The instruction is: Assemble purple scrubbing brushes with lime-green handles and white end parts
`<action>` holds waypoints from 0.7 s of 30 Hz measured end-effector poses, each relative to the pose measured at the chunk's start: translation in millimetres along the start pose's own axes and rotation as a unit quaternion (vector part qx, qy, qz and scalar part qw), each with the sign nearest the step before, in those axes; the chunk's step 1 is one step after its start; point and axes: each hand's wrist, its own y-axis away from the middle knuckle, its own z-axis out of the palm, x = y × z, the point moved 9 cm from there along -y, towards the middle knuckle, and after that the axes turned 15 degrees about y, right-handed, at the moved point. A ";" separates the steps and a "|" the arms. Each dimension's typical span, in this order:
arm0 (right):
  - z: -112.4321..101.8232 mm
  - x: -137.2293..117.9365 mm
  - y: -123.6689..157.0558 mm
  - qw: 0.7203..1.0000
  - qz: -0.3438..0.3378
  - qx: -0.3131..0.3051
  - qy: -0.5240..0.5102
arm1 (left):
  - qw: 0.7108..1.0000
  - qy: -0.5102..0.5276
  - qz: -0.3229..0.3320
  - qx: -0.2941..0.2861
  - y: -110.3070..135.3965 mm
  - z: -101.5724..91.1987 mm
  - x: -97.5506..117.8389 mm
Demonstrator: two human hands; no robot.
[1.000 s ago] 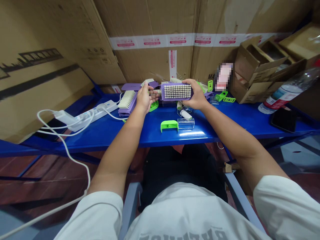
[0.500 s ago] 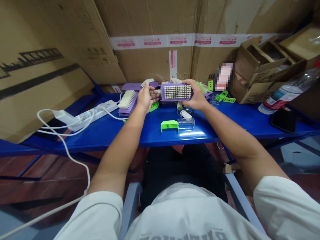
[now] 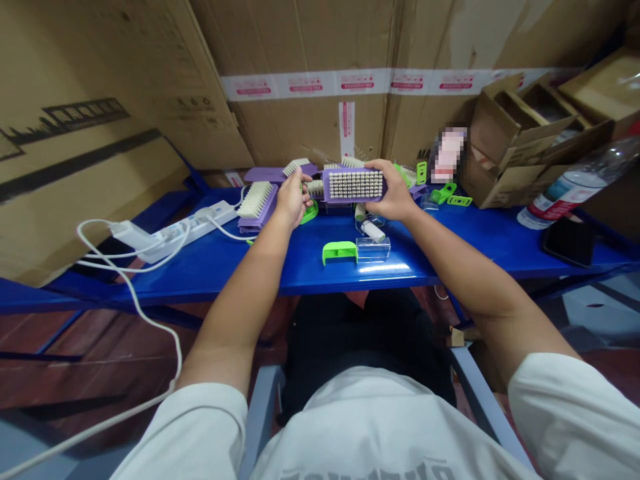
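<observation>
My right hand [image 3: 395,191] grips the end of a purple scrub brush [image 3: 355,185], its white bristle tufts turned toward me. Just left of the brush, my left hand [image 3: 294,199] is closed with its fingers curled; whatever lies in it is too small or hidden to name. Beyond and beside the hands lie more purple brushes [image 3: 257,200] with white bristles, partly covered by my left arm. A green handle-like part [image 3: 340,251] and a clear plastic piece [image 3: 373,248] rest on the blue table in front. A green piece [image 3: 310,212] sits beside my left fingers.
To the left, a white power strip [image 3: 187,230] trails white cables. On the right are green clips [image 3: 443,193], open cardboard boxes [image 3: 505,157], a water bottle [image 3: 563,193] and a black phone [image 3: 569,241]. Large cardboard sheets [image 3: 300,40] stand behind the blue table [image 3: 240,270].
My left fingers, spread with small bits on them before, have curled in and drawn slightly back from the brush. My right hand keeps the brush in nearly the same place.
</observation>
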 end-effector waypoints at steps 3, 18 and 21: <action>0.7 1.3 -0.6 1.000 0.007 -0.007 -0.004 | 1.000 0.009 -0.019 -0.004 5.2 3.5 -1.4; -0.7 1.0 -0.3 1.000 -0.003 0.004 -0.005 | 0.996 0.062 -0.067 -0.019 10.6 5.8 -2.8; 1.6 3.5 -0.6 1.000 0.009 -0.009 -0.005 | 0.995 0.068 -0.072 -0.026 12.1 8.2 -2.7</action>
